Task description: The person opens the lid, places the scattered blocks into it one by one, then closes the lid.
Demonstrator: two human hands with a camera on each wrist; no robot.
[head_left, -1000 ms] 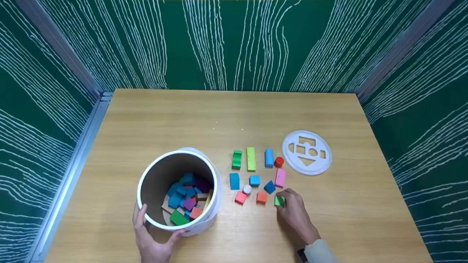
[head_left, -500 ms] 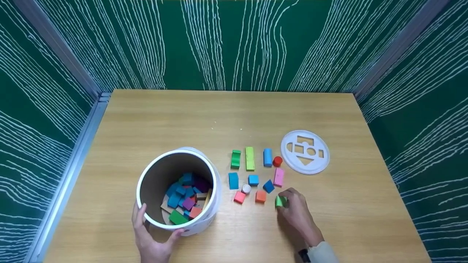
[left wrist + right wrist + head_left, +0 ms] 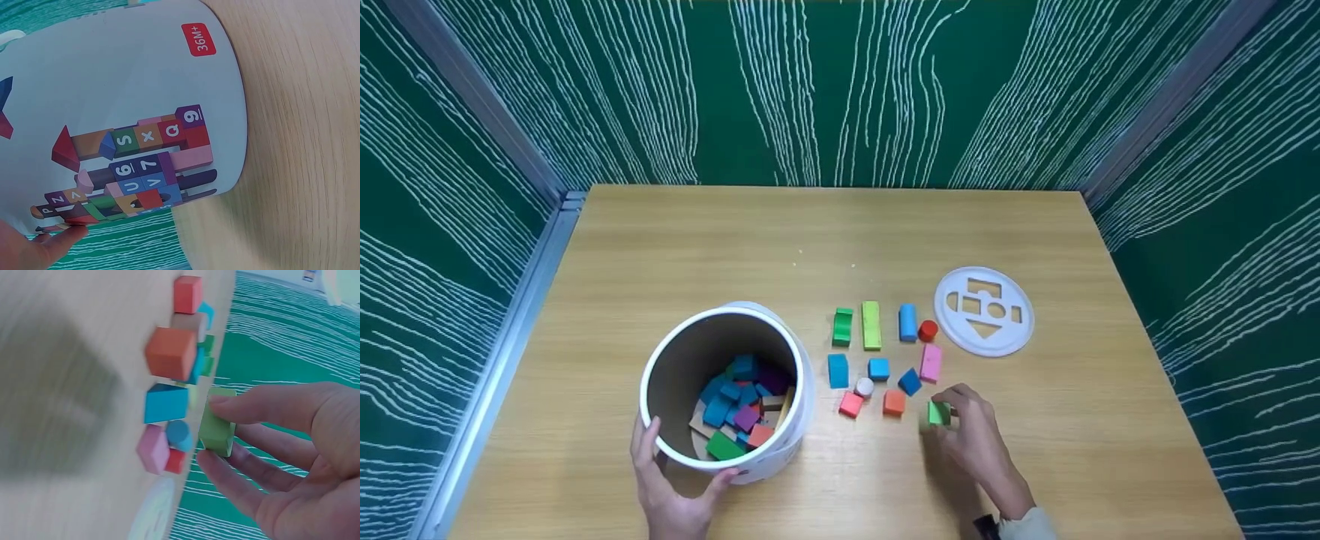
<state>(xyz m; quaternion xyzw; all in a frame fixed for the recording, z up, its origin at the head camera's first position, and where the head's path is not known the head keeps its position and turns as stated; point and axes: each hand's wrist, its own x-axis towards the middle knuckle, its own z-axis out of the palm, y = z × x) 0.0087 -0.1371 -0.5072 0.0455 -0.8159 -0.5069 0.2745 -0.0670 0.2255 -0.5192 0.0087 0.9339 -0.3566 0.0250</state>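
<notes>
A white cylindrical bucket (image 3: 799,442) stands at the left of the wooden table, with several coloured blocks inside. My left hand (image 3: 679,502) holds its near-left side, fingers and thumb spread around the rim. In the left wrist view, the bucket's printed wall (image 3: 135,79) fills much of the frame and only part of the hand (image 3: 28,247) shows. To the right, my right hand (image 3: 979,435) pinches a small green block (image 3: 938,412) between thumb and fingers. The right wrist view shows that green block (image 3: 218,424) held off the table.
Loose blocks lie between bucket and right hand, among them an orange block (image 3: 894,403), a pink block (image 3: 931,363), a blue cylinder (image 3: 907,322) and a lime block (image 3: 871,325). A white lid with shaped cutouts (image 3: 1011,335) lies behind them. Green walls (image 3: 997,90) enclose the table.
My right hand has moved slightly right and lifted the green block off the tabletop. The left hand stays on the bucket. The head view has shifted slightly.
</notes>
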